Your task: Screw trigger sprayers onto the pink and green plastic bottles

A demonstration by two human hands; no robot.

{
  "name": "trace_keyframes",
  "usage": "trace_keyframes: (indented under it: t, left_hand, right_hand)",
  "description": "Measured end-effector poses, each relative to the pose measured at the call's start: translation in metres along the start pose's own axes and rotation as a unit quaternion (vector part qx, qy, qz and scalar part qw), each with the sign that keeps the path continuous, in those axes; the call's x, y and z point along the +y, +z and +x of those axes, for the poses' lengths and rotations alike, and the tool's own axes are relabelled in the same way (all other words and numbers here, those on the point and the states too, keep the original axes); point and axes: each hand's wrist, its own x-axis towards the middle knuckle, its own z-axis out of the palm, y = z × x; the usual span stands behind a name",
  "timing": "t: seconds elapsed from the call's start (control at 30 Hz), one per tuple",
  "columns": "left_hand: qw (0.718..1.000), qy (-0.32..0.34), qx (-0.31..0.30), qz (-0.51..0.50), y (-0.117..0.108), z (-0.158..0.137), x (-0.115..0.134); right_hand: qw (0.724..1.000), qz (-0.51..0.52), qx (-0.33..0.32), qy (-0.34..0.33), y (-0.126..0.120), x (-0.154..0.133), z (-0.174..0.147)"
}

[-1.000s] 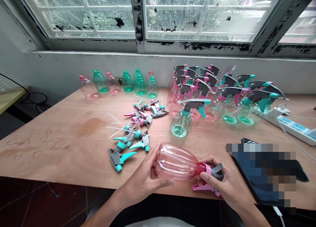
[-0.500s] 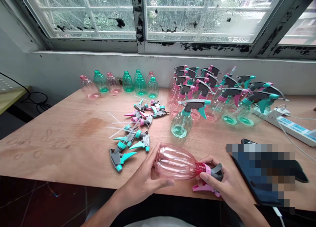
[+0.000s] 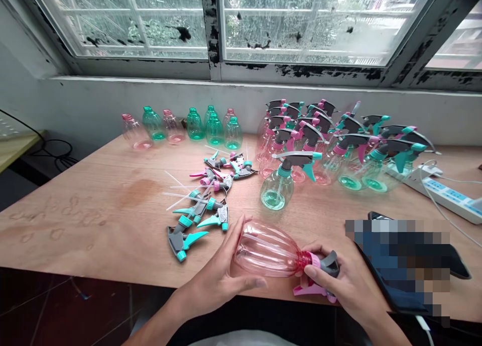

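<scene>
Compared with a moment ago, pink bottle (image 3: 265, 249) tipped slightly, base raised, lying just above the table (image 3: 94, 210) near edge, cupped at its base by left hand (image 3: 220, 275), while right hand (image 3: 341, 278) closed around pink-grey trigger head (image 3: 324, 270) at the neck, probably screwing it on.

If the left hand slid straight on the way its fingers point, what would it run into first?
The left hand cups the pink bottle lying on its side, fingers pointing up and away over the table. Past the bottle, the first thing in that line looks like the upright teal spray bottle; depth is hard to judge, so it might pass beside it.
</scene>
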Motion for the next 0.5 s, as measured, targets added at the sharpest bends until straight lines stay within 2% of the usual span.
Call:
trace_keyframes:
  t: [0.2,0.33,0.4,0.5]
  left_hand:
    - [0.999,0.038,0.012,0.008,0.0011,0.0006,0.0003]
    - [0.997,0.072,0.022,0.002,0.0030,0.0000,-0.0024]
    - [0.998,0.065,0.024,-0.006,0.0034,-0.0002,-0.0025]
    - [0.999,0.031,0.019,-0.033,0.0036,-0.0006,0.0008]
  right_hand:
    - [0.998,0.059,0.000,0.016,0.0039,-0.0046,-0.0003]
    - [0.994,0.073,0.080,0.013,0.0060,-0.0012,0.0004]
    - [0.991,0.063,0.117,-0.003,0.0069,0.0002,0.0004]
    - [0.989,0.059,0.131,-0.021,0.0092,-0.0008,-0.0006]
